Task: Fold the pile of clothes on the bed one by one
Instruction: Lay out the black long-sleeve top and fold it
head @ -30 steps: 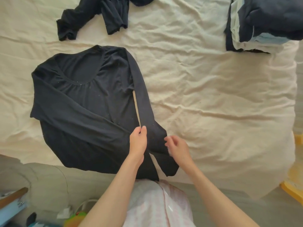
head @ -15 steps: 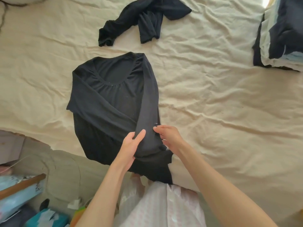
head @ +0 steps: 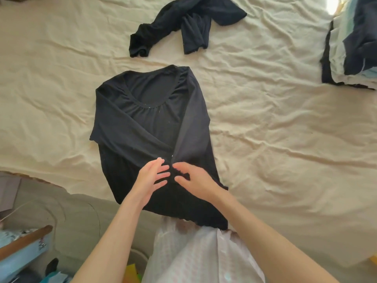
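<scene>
Both sleeves now lie crossed over the black top [head: 151, 123], and our hands have closed in to meet at its middle.

We have the top spread flat on the bed [head: 285, 139], neckline away from us and hem hanging at the near edge; it looks thin, soft and light, so it will drape and slip out of a fold unless we take it by the hem corners or by a doubled edge. Our left hand [head: 152, 178] lies on the cloth with fingers straight and spread, holding nothing. Our right hand [head: 195, 180] has its fingers curled at the sleeve ends just beside the left, seemingly a pinching grip on the cloth, though dark fabric hides the contact. Another dark garment [head: 183, 27] lies crumpled farther up the bed, and a folded stack [head: 350, 54] sits well apart on the right.
</scene>
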